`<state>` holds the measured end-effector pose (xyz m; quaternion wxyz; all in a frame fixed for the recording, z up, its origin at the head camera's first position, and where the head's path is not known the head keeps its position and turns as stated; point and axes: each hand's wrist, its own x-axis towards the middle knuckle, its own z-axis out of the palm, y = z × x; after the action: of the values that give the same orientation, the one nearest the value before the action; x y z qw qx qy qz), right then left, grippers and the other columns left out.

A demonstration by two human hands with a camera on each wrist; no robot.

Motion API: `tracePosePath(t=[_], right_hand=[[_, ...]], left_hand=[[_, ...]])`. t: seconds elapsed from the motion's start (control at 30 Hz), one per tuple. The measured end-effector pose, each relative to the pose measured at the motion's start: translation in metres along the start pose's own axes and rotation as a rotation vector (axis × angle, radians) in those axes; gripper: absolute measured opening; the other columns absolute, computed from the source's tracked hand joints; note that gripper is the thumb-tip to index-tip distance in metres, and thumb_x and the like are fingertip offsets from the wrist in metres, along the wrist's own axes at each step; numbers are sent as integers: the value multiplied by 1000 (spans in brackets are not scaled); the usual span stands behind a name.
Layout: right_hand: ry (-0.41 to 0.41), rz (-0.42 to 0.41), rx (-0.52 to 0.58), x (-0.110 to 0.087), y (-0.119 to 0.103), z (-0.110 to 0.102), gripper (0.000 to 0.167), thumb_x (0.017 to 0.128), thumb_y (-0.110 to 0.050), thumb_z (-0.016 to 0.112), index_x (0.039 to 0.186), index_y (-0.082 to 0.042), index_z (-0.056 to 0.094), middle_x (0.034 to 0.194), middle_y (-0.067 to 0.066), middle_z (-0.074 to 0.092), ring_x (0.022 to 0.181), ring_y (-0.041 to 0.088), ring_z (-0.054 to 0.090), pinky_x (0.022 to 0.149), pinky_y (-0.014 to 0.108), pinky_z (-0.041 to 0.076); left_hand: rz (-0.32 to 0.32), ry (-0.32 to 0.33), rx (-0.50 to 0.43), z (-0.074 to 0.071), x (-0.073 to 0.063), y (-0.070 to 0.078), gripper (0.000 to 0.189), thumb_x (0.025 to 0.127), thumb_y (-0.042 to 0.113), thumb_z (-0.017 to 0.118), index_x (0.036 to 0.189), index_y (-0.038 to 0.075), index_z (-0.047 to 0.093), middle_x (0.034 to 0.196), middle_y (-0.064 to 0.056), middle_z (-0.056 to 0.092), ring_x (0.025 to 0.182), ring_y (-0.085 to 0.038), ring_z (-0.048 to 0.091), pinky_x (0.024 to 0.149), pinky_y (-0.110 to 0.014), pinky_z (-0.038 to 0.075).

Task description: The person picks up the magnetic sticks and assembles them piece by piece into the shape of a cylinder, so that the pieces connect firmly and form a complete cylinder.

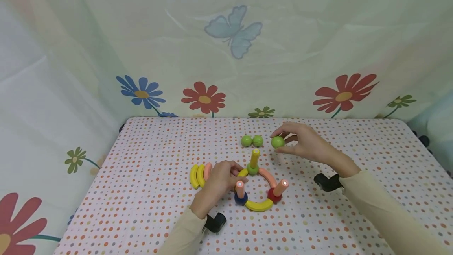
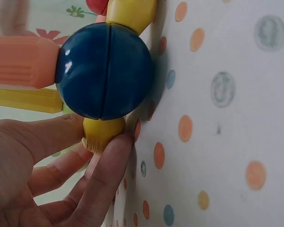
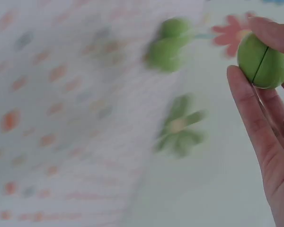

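Observation:
My right hand [image 1: 306, 143] pinches a green ball [image 3: 264, 60] between thumb and fingers, at the far side of the table. Two more green balls [image 1: 252, 141] sit side by side just left of it. Nearer to me lies a ring of curved sticks joined by a blue ball [image 2: 106, 71], a red ball [image 1: 274, 195] and a green ball [image 1: 253, 169]. From each of these a straight stick [image 1: 255, 158] rises. At the ring's left side my left hand [image 1: 221, 178] grips a yellow curved stick [image 2: 103, 133] next to the blue ball.
Left of my left hand lie two yellow curved sticks [image 1: 194, 176] and a pink one [image 1: 207, 171], side by side. The dotted cloth [image 1: 141, 215] covers the table, with a flowered curtain [image 1: 283, 58] behind its far edge.

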<state>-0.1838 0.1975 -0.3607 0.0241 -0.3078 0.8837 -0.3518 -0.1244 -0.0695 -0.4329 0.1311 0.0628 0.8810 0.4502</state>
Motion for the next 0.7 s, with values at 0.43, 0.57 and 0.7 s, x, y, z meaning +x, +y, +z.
tracePosePath(t=[0.43,0.57,0.7], right_hand=[[-51,-313,-14,17,-59,-2,39,79,0,90,113,-13,76,112,-4,71,96,12,66,80,30,59],[-118,-279,-24,19,-56,3,37,81,2,88,114,-12,76,112,-2,70,94,13,66,81,31,59],[-133,-255,-38,20,-52,6,38,82,3,87,114,-13,77,112,-2,70,94,12,66,82,32,58]], left_hand=[[-8,-17,25,-2,2,-1,29,84,15,89,106,1,75,85,1,64,76,-10,54,66,-21,45],[-7,-18,23,-2,1,0,29,85,15,89,106,0,75,85,2,64,76,-11,55,66,-21,46],[-11,-20,9,-2,1,1,29,84,13,89,106,0,75,85,1,64,76,-11,56,65,-21,46]])
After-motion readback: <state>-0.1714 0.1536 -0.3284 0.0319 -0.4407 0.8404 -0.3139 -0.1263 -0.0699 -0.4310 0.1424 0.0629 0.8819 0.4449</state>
